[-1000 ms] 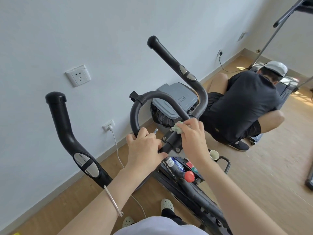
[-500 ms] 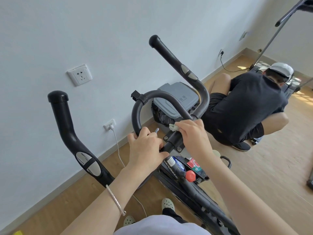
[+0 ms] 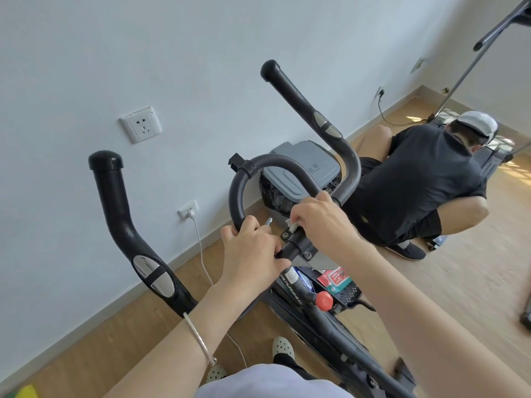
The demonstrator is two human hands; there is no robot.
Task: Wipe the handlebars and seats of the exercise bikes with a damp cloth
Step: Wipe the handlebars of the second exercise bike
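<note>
The black exercise bike handlebars fill the middle of the head view: a left horn [image 3: 115, 202], a right horn [image 3: 310, 116] and a grey inner loop [image 3: 238, 191]. My left hand [image 3: 253, 251] grips the lower end of the loop near the centre clamp. My right hand [image 3: 319, 219] is closed over the bar just above the clamp, pressing a small pale cloth [image 3: 291, 225] against it; only a corner of the cloth shows under my fingers. The seat is out of view.
A grey lidded bin [image 3: 301, 170] stands by the wall behind the handlebars. A person in black [image 3: 416, 185] crouches on the wooden floor at the right beside another machine. A white cable [image 3: 201, 254] hangs from a wall plug. A wipes pack [image 3: 334, 278] lies in the bike's tray.
My right hand has slid a little up the bar with the cloth, which is now more covered by my fingers. My left hand keeps its grip. The crouching person has leaned further right.
</note>
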